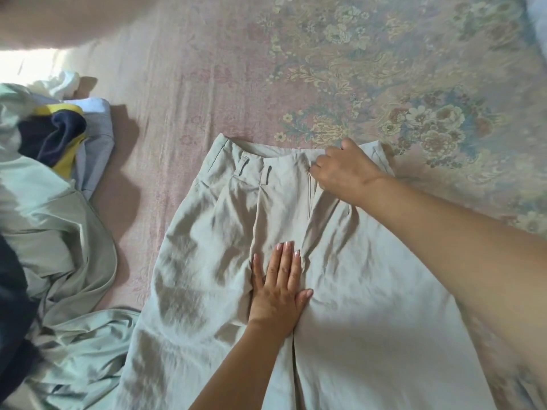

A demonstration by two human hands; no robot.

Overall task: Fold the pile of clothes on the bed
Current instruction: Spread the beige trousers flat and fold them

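no readable text, no labels, no numbers

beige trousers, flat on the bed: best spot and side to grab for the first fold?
Probably the waistband's free left corner of the trousers, coming from the left: that edge lies flat and exposed on the bed, while the right hand grips the other end and the left hand presses the middle flat.

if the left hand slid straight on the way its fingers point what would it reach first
The left hand lies flat on the beige trousers, fingers pointing toward the waistband. It would likely meet that first, left of the right hand.
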